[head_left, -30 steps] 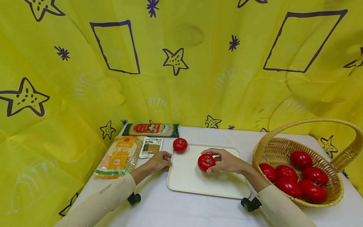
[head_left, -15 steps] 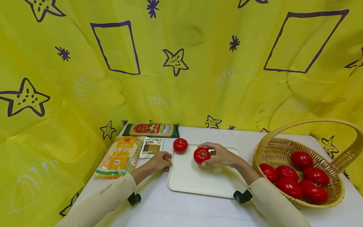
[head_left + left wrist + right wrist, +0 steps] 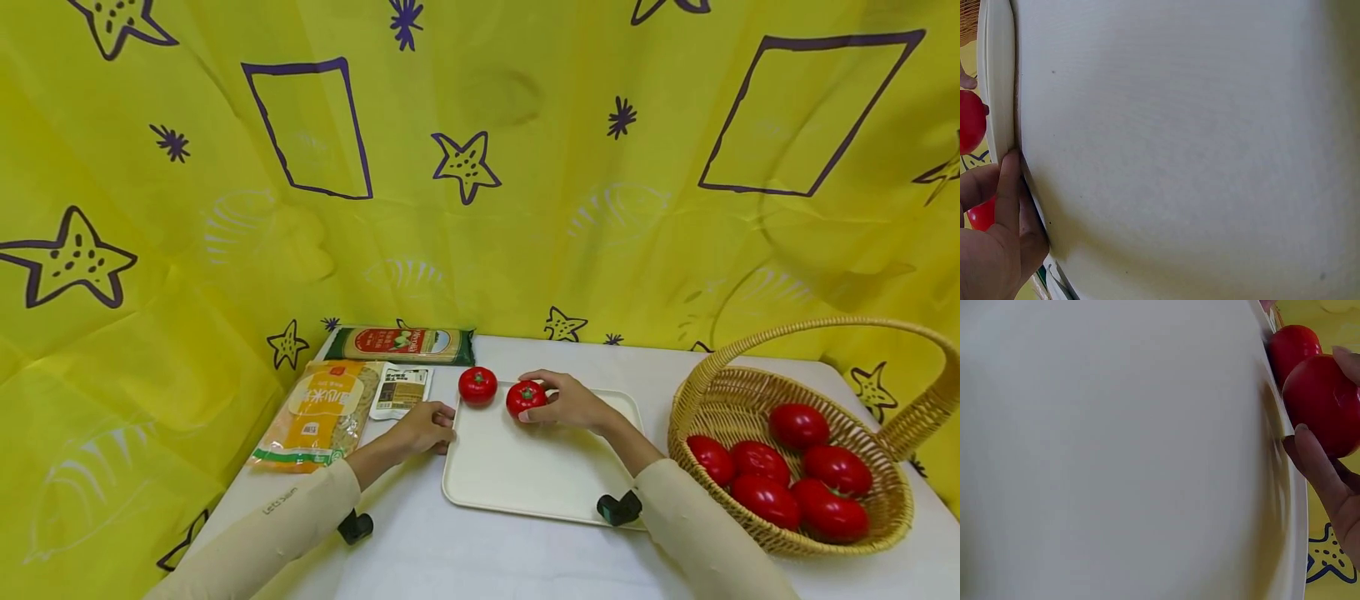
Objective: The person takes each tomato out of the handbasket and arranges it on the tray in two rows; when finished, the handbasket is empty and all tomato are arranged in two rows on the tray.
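In the head view my right hand (image 3: 573,402) holds a red tomato (image 3: 521,407) at the far side of the cream tray (image 3: 540,479). A second tomato (image 3: 477,387) sits in the tray's far left corner, a short gap to the left of the held one. The right wrist view shows the thumb and fingertips around the held tomato (image 3: 1319,403). At the tray's left edge, my left hand (image 3: 422,427) pinches the rim; in the left wrist view its fingers lie on both sides of the tray rim (image 3: 999,81).
A wicker basket (image 3: 697,408) with a tall handle stands at the right, with several red tomatoes in it. Left of the tray lie an orange-labelled bag (image 3: 322,408), a small white pouch (image 3: 401,392) and a green noodle packet (image 3: 401,345). A yellow curtain (image 3: 525,250) hangs behind.
The right hand has carried its tomato left and away from me, from the tray's middle to near the corner tomato. The left hand stays at the tray's edge.
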Available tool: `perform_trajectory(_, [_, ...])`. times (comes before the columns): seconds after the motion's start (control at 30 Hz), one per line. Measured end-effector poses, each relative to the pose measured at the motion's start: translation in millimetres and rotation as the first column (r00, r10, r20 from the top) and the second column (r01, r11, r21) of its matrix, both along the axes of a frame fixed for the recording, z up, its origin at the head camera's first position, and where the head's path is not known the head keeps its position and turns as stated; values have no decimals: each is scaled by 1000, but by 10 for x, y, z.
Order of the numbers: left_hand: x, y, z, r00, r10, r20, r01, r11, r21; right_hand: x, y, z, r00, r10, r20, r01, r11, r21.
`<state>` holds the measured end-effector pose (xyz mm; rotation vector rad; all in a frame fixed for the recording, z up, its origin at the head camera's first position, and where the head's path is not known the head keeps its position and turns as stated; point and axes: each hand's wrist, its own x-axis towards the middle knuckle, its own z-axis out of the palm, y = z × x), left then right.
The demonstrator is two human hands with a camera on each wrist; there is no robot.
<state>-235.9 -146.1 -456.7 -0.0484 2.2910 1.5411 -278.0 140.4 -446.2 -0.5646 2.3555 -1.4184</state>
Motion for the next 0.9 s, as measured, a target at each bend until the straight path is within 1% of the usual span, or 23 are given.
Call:
perform_trajectory(0.1, [3, 2, -5, 1000, 1, -3, -1, 1000, -3, -28, -20, -21, 999, -40, -18, 41, 999, 28])
perform_trajectory(0.23, [6, 5, -6, 1000, -3, -7, 3, 1000, -5, -71, -29, -35, 997, -75, -29, 76, 995, 57])
perform_trajectory(0.47, [-14, 4, -19, 1000, 0, -5, 0, 1000, 5, -118, -37, -19, 997, -78, -19, 79, 995, 68])
perform_trajectory(0.67, [-16, 6, -13, 1000, -5, -11, 5, 1000, -5, -159, -43, -41, 996, -84, -3, 84, 996, 29])
perform_trajectory(0.9, [-5, 16, 7, 1000, 4, -8, -4, 1000, -17, -196, -56, -53, 994, -108, -23, 109, 993, 37])
